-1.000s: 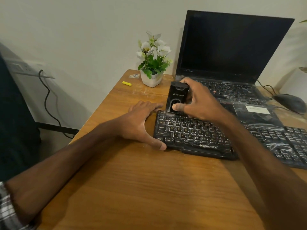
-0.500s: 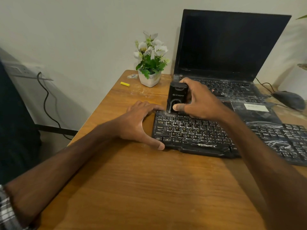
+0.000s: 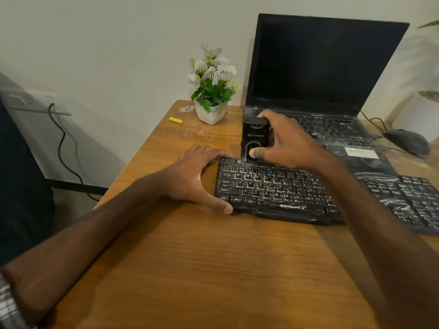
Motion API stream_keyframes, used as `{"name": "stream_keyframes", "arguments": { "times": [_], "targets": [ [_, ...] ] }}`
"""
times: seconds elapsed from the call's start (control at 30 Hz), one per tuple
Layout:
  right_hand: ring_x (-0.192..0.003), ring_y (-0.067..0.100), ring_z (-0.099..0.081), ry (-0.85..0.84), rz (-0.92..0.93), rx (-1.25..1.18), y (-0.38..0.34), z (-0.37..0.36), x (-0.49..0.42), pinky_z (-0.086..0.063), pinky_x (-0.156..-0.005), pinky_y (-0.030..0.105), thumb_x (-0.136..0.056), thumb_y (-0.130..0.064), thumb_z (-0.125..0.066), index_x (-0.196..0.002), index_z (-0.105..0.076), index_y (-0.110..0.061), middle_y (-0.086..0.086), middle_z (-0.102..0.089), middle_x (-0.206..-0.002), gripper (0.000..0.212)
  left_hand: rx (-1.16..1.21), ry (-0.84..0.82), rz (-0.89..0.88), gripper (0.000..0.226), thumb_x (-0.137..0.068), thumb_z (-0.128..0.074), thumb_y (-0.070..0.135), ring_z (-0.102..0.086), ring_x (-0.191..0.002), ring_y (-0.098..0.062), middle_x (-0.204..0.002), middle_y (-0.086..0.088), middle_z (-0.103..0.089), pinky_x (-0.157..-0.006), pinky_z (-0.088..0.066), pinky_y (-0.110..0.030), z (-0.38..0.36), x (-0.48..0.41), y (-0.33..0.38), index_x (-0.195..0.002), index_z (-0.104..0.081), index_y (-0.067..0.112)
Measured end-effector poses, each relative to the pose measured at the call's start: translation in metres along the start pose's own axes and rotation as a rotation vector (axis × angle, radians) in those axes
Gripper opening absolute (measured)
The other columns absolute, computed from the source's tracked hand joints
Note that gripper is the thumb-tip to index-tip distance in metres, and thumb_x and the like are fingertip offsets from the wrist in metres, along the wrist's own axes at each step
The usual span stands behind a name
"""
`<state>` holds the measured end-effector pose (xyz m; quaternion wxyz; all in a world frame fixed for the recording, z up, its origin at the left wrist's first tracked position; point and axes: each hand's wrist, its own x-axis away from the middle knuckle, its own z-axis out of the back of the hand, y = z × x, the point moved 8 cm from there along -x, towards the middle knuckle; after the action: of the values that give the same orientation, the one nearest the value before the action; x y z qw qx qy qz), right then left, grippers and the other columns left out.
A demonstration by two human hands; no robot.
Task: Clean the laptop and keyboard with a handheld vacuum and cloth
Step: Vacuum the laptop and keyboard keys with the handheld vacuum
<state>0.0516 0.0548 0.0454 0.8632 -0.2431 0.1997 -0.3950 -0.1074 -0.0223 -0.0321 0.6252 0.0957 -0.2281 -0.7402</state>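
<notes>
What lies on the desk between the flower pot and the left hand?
Only bare desk, faintly smeared white, in the head view, between flower pot and left hand; the vacuum stands further right.

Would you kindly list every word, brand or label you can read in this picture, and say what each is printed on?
"STRIFF": on the front of the handheld vacuum.
"ZEBRONICS": on the front edge of the keyboard, last letters smeared.
Key legends on the keyboard and laptop: mostly too small to read.
The white label on the laptop: too blurred to read.
Print on the eraser: too blurred.
</notes>
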Motion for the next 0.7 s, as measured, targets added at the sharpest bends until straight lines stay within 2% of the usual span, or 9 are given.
{"name": "stream_keyframes", "arguments": {
  "times": [0.17, 0.27, 0.37, 0.47, 0.57, 0.63, 0.7],
  "targets": [
    [-0.099, 0.019, -0.066, -0.085, -0.041, 0.032, 0.011, 0.012, 0.005, -0.053, -0.075, 0.023, -0.080, -0.007, -0.080, -0.127, -0.048, -0.016, -0.002, -0.062, -0.107, 0.057, -0.002, 0.007, -0.003, 0.132, -0.039, -0.066, 0.096, -0.026, -0.135, -0.008, -0.147, 0.017, -0.032, -0.120, -0.028, -0.054, 0.000, 0.000, -0.003, -0.155, -0.024, 0.049],
    [-0.098, 0.020, -0.066, -0.072, -0.037, 0.088, 0.010, 0.021, 0.007, -0.060, -0.077, 0.031, -0.080, -0.007, -0.080, -0.127, -0.048, -0.015, 0.005, -0.063, -0.113, 0.058, -0.005, -0.001, -0.001, 0.133, -0.039, -0.065, 0.096, -0.026, -0.134, -0.009, -0.146, 0.017, -0.031, -0.120, -0.028, -0.054, -0.001, 0.000, -0.001, -0.156, -0.023, 0.049],
    [-0.098, 0.019, -0.067, -0.008, 0.000, 0.064, 0.002, 0.018, 0.006, -0.061, -0.079, 0.036, -0.079, -0.008, -0.081, -0.127, -0.049, -0.015, 0.004, -0.064, -0.113, 0.058, -0.004, 0.002, 0.003, 0.134, -0.039, -0.065, 0.095, -0.026, -0.134, -0.009, -0.142, 0.018, -0.031, -0.120, -0.028, -0.052, 0.000, 0.000, 0.000, -0.156, -0.024, 0.047],
    [-0.100, 0.017, -0.065, -0.012, -0.010, -0.041, 0.003, 0.006, 0.004, -0.059, -0.075, 0.030, -0.080, -0.009, -0.081, -0.129, -0.049, -0.015, -0.001, -0.063, -0.115, 0.059, -0.007, 0.002, 0.004, 0.134, -0.038, -0.064, 0.096, -0.026, -0.137, -0.011, -0.148, 0.015, -0.032, -0.121, -0.026, -0.054, 0.000, -0.001, 0.000, -0.156, -0.023, 0.048],
    [-0.098, 0.015, -0.066, -0.033, -0.044, -0.025, 0.012, 0.010, 0.006, -0.054, -0.072, 0.024, -0.080, -0.008, -0.080, -0.128, -0.049, -0.017, -0.006, -0.062, -0.107, 0.058, -0.007, 0.002, 0.000, 0.134, -0.039, -0.065, 0.096, -0.026, -0.137, -0.010, -0.149, 0.014, -0.032, -0.121, -0.026, -0.053, -0.001, 0.000, -0.001, -0.156, -0.023, 0.048],
    [-0.098, 0.017, -0.067, -0.048, -0.065, -0.009, 0.022, 0.017, 0.011, -0.056, -0.076, 0.028, -0.080, -0.008, -0.080, -0.126, -0.049, -0.018, -0.005, -0.063, -0.106, 0.057, -0.005, 0.004, -0.003, 0.133, -0.039, -0.065, 0.095, -0.026, -0.135, -0.008, -0.149, 0.015, -0.032, -0.121, -0.026, -0.051, -0.001, 0.000, -0.001, -0.156, -0.023, 0.048],
    [-0.099, 0.020, -0.068, -0.060, -0.080, 0.010, 0.030, 0.024, 0.017, -0.059, -0.083, 0.038, -0.080, -0.007, -0.080, -0.124, -0.050, -0.018, -0.001, -0.065, -0.107, 0.055, -0.007, 0.002, -0.004, 0.133, -0.040, -0.065, 0.095, -0.025, -0.135, -0.007, -0.150, 0.015, -0.031, -0.121, -0.025, -0.050, -0.001, 0.001, -0.001, -0.157, -0.022, 0.048]
  ]
}}
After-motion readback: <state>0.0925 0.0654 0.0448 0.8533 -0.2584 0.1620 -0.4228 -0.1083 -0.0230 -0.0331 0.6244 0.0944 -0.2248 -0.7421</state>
